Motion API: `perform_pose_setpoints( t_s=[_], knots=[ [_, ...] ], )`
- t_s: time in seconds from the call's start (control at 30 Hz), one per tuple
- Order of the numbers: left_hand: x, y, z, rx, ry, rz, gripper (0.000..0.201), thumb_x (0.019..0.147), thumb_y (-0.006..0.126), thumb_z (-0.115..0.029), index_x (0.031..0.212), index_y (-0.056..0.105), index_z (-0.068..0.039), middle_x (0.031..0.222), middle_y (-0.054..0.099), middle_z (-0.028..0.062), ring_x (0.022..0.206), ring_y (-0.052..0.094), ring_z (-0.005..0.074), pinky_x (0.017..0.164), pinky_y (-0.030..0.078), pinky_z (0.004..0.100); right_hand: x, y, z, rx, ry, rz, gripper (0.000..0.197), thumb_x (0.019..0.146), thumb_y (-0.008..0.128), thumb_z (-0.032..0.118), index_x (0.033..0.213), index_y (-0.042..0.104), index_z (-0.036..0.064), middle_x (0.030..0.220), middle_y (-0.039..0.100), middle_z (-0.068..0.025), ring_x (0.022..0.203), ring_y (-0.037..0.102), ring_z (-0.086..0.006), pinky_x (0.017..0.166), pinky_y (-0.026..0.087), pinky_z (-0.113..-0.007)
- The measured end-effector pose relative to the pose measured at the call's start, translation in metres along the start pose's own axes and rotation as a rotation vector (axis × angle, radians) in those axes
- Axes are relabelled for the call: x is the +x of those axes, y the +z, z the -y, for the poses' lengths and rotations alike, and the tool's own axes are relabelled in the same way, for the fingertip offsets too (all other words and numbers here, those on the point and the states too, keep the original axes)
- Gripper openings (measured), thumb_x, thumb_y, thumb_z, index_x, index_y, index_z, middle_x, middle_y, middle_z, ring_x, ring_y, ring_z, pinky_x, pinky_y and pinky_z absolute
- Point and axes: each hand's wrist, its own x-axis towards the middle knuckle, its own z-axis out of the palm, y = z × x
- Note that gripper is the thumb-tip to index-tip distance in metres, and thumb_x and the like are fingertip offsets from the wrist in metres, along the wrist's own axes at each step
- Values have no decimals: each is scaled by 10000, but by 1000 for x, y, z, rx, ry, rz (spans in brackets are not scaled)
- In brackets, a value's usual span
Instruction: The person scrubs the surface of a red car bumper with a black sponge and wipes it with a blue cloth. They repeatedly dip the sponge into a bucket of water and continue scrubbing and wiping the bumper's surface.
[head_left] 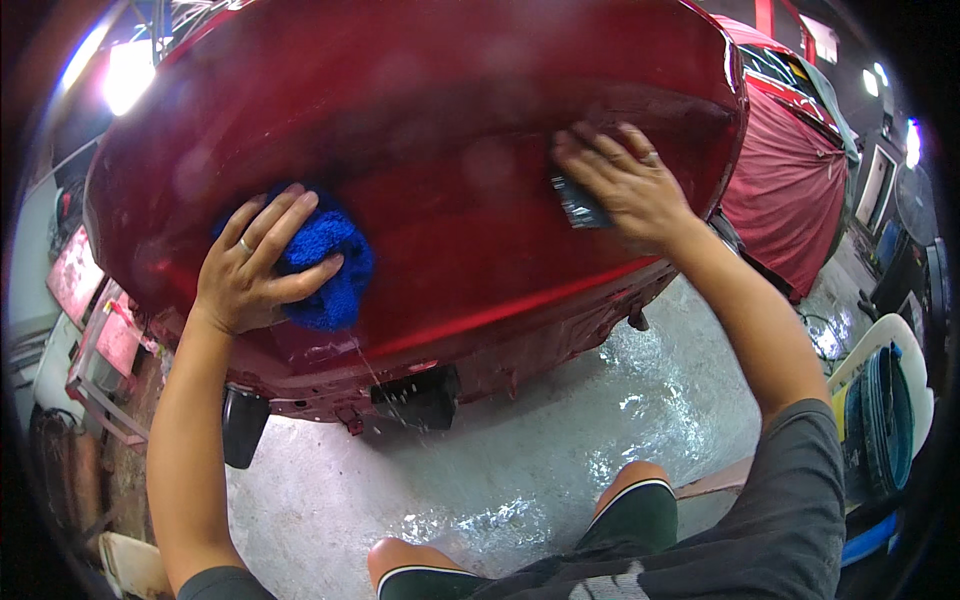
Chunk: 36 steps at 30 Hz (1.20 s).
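In front of me is a large, glossy, wet red car body panel (pixel 450 230). At its left side my left hand (pixel 250 260) is closed over a bunched blue microfiber cloth (pixel 338 262), pressing it against the paint. Water runs from below the cloth and drips off the panel's lower edge. Farther right, my right hand (pixel 635 185) lies on the panel with its fingers over a dark, wet sheet of sandpaper (pixel 580 205). Part of that sheet is hidden by the fingers, which are slightly blurred.
Wet concrete floor (pixel 660 360) lies below. Dark rectangular pieces, one a black block (pixel 425 397), show under the panel. At right are a dark bucket (pixel 885 420), a pale plastic chair (pixel 910 350) and a car under a red cover (pixel 785 180). A metal stand (pixel 100 400) is at left.
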Motion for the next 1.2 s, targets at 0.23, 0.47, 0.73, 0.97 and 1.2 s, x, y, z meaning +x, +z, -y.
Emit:
perform_pose_setpoints(
  t_s=[0.23, 0.47, 0.73, 0.97, 1.2],
  knots=[
    [11, 3, -2, 56, 45, 16, 551, 824, 807, -432, 1340, 618, -463, 1630, 543, 146, 1449, 603, 350, 1205, 453, 509, 15, 6, 29, 259, -38, -80, 713, 969, 522, 173, 1677, 460, 114, 1757, 446, -70, 1662, 341, -239, 1361, 208, -492],
    [10, -1, -2, 62, 46, 34, 542, 796, 823, -415, 1300, 623, -419, 1607, 558, 154, 1440, 601, 378, 1188, 448, 526, -36, 29, -28, 124, 68, -84, 705, 966, 525, 171, 1668, 468, 143, 1754, 459, -19, 1632, 395, -236, 1349, 217, -502],
    [99, 36, -59, -99, -42, -32, 633, 741, 851, -352, 1352, 688, -379, 1602, 565, 133, 1441, 571, 342, 1140, 433, 515, -42, 46, -21, 430, 82, -205, 844, 861, 624, 73, 1683, 432, 80, 1768, 420, -113, 1662, 338, -264, 1356, 194, -511],
    [265, 91, -98, -118, 85, -144, 474, 819, 785, -244, 1286, 719, -290, 1545, 607, 86, 1398, 592, 296, 1134, 457, 503, -75, 51, -85, 209, 63, -129, 893, 848, 639, 121, 1711, 415, 174, 1785, 408, -23, 1658, 345, -227, 1358, 168, -488],
    [181, 66, -78, -123, 72, -12, 531, 768, 813, -299, 1282, 716, -388, 1604, 578, 105, 1450, 584, 336, 1177, 438, 540, -12, 42, -20, 402, -61, -236, 671, 954, 544, 167, 1621, 533, 97, 1705, 500, -142, 1629, 396, -237, 1347, 220, -486]
  ],
)
